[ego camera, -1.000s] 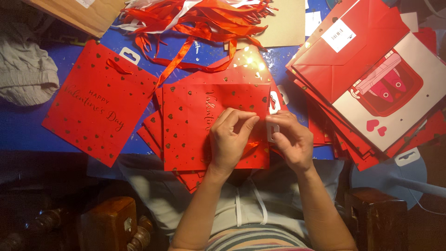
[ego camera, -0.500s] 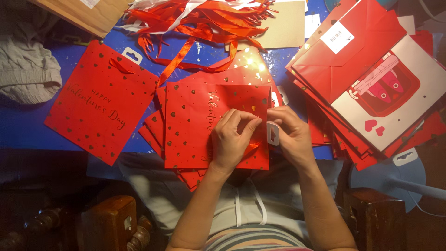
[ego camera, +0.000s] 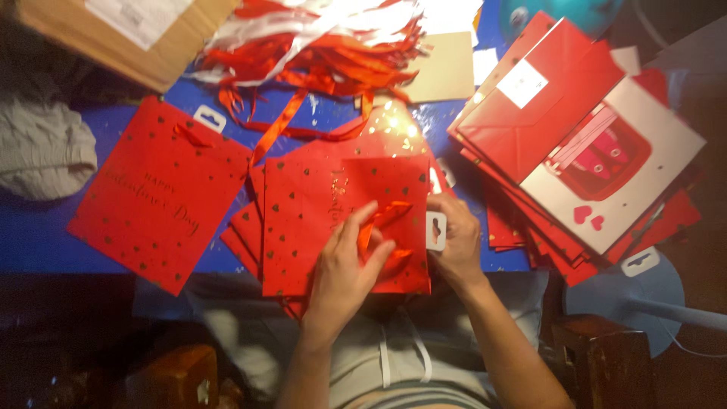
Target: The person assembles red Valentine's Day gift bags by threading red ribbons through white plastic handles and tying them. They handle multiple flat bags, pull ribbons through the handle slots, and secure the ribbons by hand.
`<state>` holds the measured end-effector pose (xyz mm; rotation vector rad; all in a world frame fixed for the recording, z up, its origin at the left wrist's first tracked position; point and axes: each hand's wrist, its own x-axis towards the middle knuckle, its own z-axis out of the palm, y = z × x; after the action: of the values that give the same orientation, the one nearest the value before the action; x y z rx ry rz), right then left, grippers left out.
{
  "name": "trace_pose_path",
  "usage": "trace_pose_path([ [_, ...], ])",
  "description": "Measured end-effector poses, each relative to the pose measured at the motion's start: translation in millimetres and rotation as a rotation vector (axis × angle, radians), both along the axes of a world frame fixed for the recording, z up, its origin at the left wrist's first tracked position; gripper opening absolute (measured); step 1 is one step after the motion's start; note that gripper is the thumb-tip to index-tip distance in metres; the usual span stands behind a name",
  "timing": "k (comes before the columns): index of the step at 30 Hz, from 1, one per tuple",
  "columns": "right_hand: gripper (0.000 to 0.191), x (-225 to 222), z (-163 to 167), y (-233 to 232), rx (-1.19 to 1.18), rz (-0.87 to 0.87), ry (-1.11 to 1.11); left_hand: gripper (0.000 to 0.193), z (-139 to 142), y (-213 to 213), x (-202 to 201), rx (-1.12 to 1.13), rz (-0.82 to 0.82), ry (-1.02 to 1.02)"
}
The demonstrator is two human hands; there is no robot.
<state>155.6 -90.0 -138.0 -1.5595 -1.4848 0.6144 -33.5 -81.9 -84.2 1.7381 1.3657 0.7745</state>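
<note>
Here, left hand (ego camera: 344, 273) pinching satin ribbon (ego camera: 382, 220), glossy (heart-speckled) red bag (ego camera: 318, 220)

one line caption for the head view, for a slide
Left hand and right hand work an orange-red ribbon on a red heart-dotted gift bag at a blue table.

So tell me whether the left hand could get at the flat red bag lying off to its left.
Probably yes: the left hand rests on the middle bag, and only open blue table and bag edges separate it from the flat red bag.
</note>
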Motion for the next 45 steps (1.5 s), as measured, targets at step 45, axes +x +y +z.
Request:
trace_pose_path([
  [45, 0.041, 41, 5, -10, 0.068, 0.406, 0.066, 0.026, -11, 15, 9, 0.19, -0.189, -0.045],
])
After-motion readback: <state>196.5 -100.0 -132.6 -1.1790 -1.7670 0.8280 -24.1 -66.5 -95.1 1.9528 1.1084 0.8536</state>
